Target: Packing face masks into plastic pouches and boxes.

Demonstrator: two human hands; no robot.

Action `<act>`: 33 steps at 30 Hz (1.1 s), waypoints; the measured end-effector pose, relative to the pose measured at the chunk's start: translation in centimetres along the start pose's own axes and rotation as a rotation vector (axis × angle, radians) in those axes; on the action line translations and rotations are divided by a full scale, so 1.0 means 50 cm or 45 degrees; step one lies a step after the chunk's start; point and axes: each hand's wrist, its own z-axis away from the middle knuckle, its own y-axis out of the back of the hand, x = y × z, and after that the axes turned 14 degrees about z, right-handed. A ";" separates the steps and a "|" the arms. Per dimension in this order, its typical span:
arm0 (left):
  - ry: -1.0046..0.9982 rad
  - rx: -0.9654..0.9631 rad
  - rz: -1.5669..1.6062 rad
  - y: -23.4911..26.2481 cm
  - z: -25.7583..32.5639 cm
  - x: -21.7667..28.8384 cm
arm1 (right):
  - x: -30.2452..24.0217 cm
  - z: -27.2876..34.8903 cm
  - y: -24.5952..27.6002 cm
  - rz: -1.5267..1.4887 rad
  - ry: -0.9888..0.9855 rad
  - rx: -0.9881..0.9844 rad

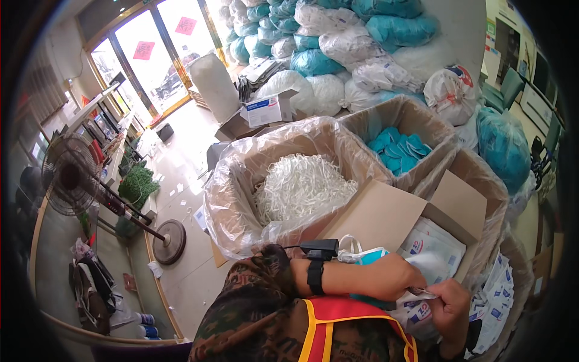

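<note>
My left hand [399,276] reaches across from the left, a black band with a small dark device [317,265] on its wrist. My right hand [451,306] meets it at the lower right. Between them is the edge of a white plastic packet [417,312] with blue and red print, and both hands pinch it. Teal pieces and white straps [351,248] lie behind my left forearm, partly hidden. Just beyond my hands, an open carton [456,202] holds flat white printed packets [433,247].
A plastic-lined carton [232,175] holds a heap of white straps [304,190]. Behind it, another carton [362,123] contains teal discs [398,149]. More packets [497,308] fill a bin at the right. Stuffed bags [338,42] are stacked at the back; a fan [72,175] stands left.
</note>
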 end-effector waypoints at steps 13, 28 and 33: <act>-0.122 0.181 0.616 0.094 -0.023 0.027 | 0.100 0.042 0.080 0.078 -0.108 0.050; 0.147 0.858 1.169 0.215 0.025 0.047 | 0.762 0.430 0.284 0.363 -1.154 0.829; 0.305 0.757 1.286 0.179 0.014 0.031 | 0.802 0.412 0.285 0.533 -1.098 0.699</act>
